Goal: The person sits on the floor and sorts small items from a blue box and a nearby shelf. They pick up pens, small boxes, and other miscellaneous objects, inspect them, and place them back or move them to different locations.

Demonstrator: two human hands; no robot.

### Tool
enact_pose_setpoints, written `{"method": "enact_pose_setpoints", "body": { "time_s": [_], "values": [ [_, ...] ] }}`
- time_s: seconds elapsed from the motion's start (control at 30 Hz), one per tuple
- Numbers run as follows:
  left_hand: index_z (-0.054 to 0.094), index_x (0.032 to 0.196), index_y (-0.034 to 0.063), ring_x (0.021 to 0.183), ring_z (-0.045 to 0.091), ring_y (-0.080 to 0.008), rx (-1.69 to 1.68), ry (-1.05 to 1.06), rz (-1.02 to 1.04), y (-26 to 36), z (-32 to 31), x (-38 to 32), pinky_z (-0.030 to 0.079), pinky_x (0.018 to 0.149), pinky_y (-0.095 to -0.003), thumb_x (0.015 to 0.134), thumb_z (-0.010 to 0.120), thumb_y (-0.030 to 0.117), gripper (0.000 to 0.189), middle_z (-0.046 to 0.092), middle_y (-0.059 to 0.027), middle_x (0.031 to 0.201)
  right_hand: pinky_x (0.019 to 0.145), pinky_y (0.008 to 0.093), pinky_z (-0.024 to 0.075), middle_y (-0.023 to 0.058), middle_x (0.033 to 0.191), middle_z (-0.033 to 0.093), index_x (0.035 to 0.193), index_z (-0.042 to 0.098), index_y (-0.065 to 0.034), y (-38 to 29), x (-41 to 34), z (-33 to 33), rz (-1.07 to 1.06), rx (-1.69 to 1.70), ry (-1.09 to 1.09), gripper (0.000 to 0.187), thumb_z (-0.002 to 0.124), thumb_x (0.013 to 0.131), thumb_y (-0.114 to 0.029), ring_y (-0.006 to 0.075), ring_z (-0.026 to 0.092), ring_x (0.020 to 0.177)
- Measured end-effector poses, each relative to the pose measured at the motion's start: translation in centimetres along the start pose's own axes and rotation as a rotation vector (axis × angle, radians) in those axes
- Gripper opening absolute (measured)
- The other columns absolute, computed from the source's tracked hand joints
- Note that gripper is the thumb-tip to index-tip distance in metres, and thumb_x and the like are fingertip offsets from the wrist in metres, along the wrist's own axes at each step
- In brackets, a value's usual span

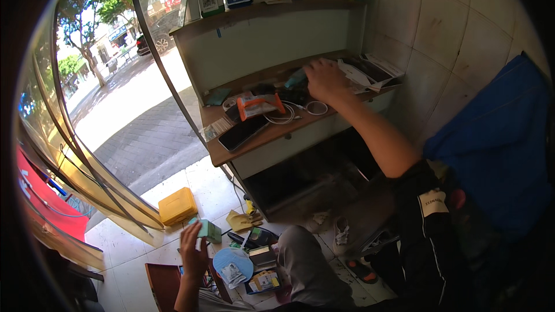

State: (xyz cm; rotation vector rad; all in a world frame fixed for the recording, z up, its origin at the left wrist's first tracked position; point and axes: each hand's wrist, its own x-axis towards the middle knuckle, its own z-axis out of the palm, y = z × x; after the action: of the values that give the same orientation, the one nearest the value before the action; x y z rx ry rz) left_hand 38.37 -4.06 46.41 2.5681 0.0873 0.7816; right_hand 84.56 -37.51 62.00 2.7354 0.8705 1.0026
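Note:
My right hand point(325, 79) is over the back right of the wooden desk point(225, 152), its fingers at a blurred light-blue object point(295, 78); whether they grip it I cannot tell. Left of it on the desk lie an orange and white soft packet point(260, 106), white coiled cables point(284, 115) and a dark smartphone point(243, 133). Low in the view, my left hand point(193, 249) is raised with fingers extended, beside a green box point(210, 231) on the floor. A blue hand fan point(233, 264) with a small clear bag on it lies to its right.
A yellow case point(177, 206) and yellow gloves point(243, 221) are on the tiled floor, with an open dark-red drawer or box point(162, 284) nearby. Papers point(368, 71) cover the desk's right end. Shoes point(341, 235) lie below. Blue cloth point(490, 147) hangs at the right.

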Motion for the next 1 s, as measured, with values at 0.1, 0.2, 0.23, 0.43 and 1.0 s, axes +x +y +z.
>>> {"method": "enact_pose_setpoints", "body": {
  "time_s": [0.1, 0.2, 0.23, 0.43, 1.0],
  "values": [
    [0.067, 0.126, 0.0026, 0.124, 0.061, -0.0366, -0.015, -0.108, 0.14, 4.5, 1.9, 0.9, 0.05, 0.106, -0.0458, 0.085, 0.07, -0.004, 0.042, 0.067, -0.0179, 0.131, 0.111, 0.055, 0.0412, 0.011, 0.142, 0.059, 0.139, 0.061, -0.0116, -0.8, 5.1, 2.8, -0.129, -0.126, -0.25, 0.048, 0.065, 0.091, -0.015, 0.0321, 0.047, 0.139],
    [0.069, 0.125, 0.0056, 0.123, 0.062, -0.0356, 0.011, -0.207, 0.175, 6.4, 1.8, -0.9, 0.051, 0.103, -0.0462, 0.083, 0.073, -0.001, 0.042, 0.069, -0.0142, 0.13, 0.113, 0.0564, 0.0396, 0.0105, 0.144, 0.061, 0.14, 0.061, -0.0151, -1.5, 8.7, 6.6, -0.191, -0.17, -0.354, 0.05, 0.064, 0.091, -0.012, 0.0315, 0.048, 0.141],
    [0.069, 0.124, 0.0056, 0.123, 0.062, -0.0356, 0.015, -0.19, 0.158, 6.5, 1.5, -1.8, 0.051, 0.103, -0.0462, 0.083, 0.073, -0.001, 0.042, 0.069, -0.0139, 0.129, 0.113, 0.0568, 0.0396, 0.0101, 0.143, 0.062, 0.141, 0.061, -0.0168, -1.5, 10.0, 7.6, -0.213, -0.26, -0.404, 0.051, 0.064, 0.091, -0.012, 0.0319, 0.051, 0.139],
    [0.069, 0.125, 0.0045, 0.12, 0.062, -0.0361, 0.08, -0.152, -0.05, 4.6, -1.3, -5.1, 0.051, 0.103, -0.0463, 0.08, 0.073, -0.002, 0.045, 0.07, -0.0143, 0.128, 0.108, 0.0534, 0.0466, 0.0091, 0.134, 0.068, 0.136, 0.065, -0.0198, 0.4, 13.0, 7.0, -0.077, -0.036, -0.408, 0.048, 0.067, 0.089, -0.012, 0.0339, 0.061, 0.126],
    [0.056, 0.144, 0.016, 0.132, 0.054, -0.0403, 0.416, -0.199, 0.324, 12.2, 12.0, 35.2, 0.045, 0.109, -0.0531, 0.085, 0.078, 0.036, 0.066, 0.063, -0.0181, 0.136, 0.1, 0.0492, 0.052, 0.0107, 0.132, 0.067, 0.124, 0.07, -0.0153, 0.4, 10.7, 3.4, -0.066, -0.1, -0.496, 0.035, 0.064, 0.09, -0.011, 0.0323, 0.061, 0.125]
  ]
}}
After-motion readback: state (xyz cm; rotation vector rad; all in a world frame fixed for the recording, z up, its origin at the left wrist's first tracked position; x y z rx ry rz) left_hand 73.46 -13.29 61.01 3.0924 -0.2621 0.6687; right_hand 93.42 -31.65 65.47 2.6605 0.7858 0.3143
